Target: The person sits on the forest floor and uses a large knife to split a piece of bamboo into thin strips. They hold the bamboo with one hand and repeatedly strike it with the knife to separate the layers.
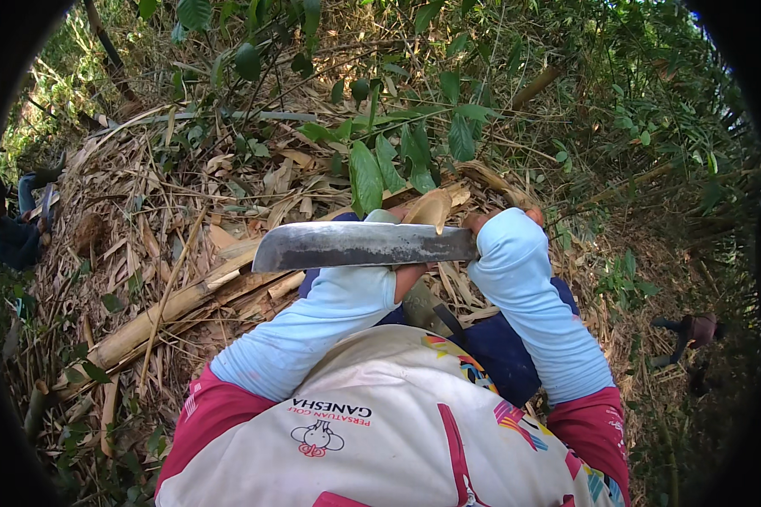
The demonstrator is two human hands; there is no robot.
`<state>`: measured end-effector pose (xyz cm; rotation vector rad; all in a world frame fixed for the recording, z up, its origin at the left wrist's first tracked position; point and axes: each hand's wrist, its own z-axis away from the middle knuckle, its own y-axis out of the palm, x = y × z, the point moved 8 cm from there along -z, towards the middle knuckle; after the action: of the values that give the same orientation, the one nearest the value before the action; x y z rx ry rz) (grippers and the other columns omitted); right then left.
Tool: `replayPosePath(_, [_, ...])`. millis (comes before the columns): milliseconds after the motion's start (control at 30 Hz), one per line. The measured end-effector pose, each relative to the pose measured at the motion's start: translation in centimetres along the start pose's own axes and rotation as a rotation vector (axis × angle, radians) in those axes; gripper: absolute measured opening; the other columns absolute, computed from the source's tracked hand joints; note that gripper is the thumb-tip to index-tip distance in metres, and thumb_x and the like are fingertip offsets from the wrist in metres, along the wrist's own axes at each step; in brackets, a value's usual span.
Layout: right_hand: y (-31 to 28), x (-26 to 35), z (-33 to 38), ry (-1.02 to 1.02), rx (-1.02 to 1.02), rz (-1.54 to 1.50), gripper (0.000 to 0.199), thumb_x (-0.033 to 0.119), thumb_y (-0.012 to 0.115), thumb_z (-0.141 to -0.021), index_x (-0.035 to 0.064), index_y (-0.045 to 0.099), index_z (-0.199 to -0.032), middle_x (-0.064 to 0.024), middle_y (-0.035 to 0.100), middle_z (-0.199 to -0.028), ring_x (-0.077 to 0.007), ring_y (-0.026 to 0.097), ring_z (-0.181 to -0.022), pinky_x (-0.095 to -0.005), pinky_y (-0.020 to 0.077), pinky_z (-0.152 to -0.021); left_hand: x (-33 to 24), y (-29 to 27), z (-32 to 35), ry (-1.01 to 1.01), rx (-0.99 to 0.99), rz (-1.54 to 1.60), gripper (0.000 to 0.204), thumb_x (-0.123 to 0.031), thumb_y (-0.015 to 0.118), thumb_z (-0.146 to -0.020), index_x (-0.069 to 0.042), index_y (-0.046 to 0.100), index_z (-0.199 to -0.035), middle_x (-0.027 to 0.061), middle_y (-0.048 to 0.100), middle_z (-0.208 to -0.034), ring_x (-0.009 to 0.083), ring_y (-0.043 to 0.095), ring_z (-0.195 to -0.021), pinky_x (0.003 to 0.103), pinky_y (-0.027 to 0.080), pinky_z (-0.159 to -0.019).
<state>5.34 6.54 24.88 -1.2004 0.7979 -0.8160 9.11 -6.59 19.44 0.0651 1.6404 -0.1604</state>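
Note:
A machete (359,245) lies crosswise in front of me, its broad dark-and-silver blade pointing left. My right hand (479,223) is closed around the machete's handle end, with a light blue sleeve pulled over most of it. Behind the blade is my left hand (410,275); it looks closed, but the blade covers most of its fingers and what they hold. A pale tan curved piece (431,209), like cut bamboo or wood, sticks up just above the blade. Below the left hand shows a grey-green surface (422,306) with a dark strap beside it.
Dry leaves and bamboo husks (144,220) cover the slope. Long bamboo poles (169,308) lie at the left. Green leafy twigs (368,173) hang close ahead of my hands. One person (17,224) is at the far left edge, another (698,331) at the far right.

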Motion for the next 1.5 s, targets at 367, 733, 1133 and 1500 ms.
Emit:
replayPosePath(367, [1.5,0.7,0.0,-0.032,0.005,-0.015,0.043,0.026,0.069,-0.065,0.0126,0.062,-0.105,-0.0113,0.068,-0.081,-0.0295,0.066,-0.079,-0.0458,0.0405,-0.082,-1.2,-0.2,1.8,0.215,-0.09,-0.209,0.053,-0.039,0.077,-0.075,-0.003,0.055,-0.107,0.0101,0.063,-0.091,0.0205,0.063,-0.083,0.032,0.049,-0.072])
replayPosePath(733, [2.1,0.8,-0.3,-0.031,0.161,0.08,0.041,0.033,0.068,-0.071,0.0159,0.06,-0.108,-0.0063,0.068,-0.097,-0.026,0.064,-0.096,-0.0479,0.0399,-0.088,-2.4,1.1,1.9,0.306,-0.139,-0.192,0.046,-0.033,0.081,-0.071,-0.003,0.059,-0.097,0.0107,0.063,-0.081,0.0239,0.061,-0.072,0.035,0.047,-0.063])
replayPosePath(1133, [9.4,-2.8,-6.1,0.198,0.581,0.181,0.059,0.039,0.072,-0.067,0.0183,0.054,-0.119,-0.0042,0.064,-0.113,-0.0231,0.06,-0.107,-0.0393,0.0385,-0.096,0.8,0.7,-0.3,0.106,-0.114,-0.194,0.06,-0.039,0.083,-0.069,-0.006,0.057,-0.112,0.008,0.065,-0.099,0.0164,0.064,-0.087,0.03,0.05,-0.077])
replayPosePath(1500, [4.2,-0.6,-5.4,0.266,0.718,0.195,0.064,0.044,0.074,-0.066,0.0157,0.052,-0.119,-0.0056,0.061,-0.118,-0.0235,0.058,-0.109,-0.0294,0.0394,-0.098,0.8,0.0,-1.3,-0.044,-0.095,-0.365,0.055,-0.048,0.075,-0.073,-0.009,0.06,-0.108,0.0057,0.067,-0.091,0.0189,0.063,-0.084,0.034,0.048,-0.075])
